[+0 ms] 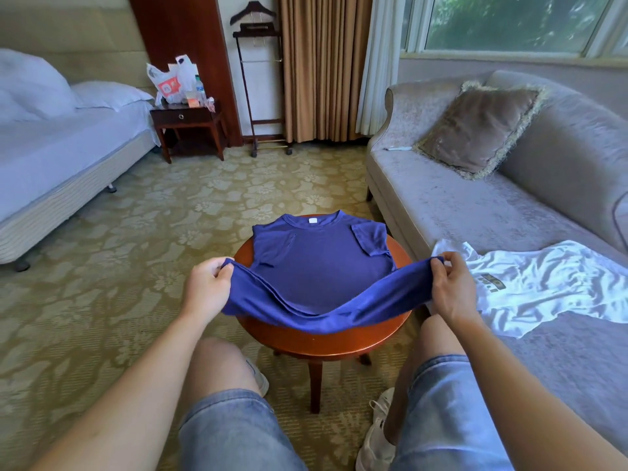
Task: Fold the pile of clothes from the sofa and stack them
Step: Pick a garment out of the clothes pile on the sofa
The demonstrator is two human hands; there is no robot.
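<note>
A blue T-shirt (319, 263) lies on a small round wooden table (326, 341), collar at the far side, both sleeves folded inward. My left hand (207, 287) pinches the left corner of its bottom hem, and my right hand (450, 287) pinches the right corner. The hem is lifted off the table and sags between the two hands. A crumpled white T-shirt (550, 287) with a dark print lies on the grey sofa (475, 212) to the right of my right hand.
A brown fringed cushion (482, 127) leans on the sofa's back. A bed (61, 147) stands at the left, with a nightstand (187, 120) carrying bags beside it. A valet stand (258, 79) is at the far wall. Patterned carpet surrounds the table; my knees flank it.
</note>
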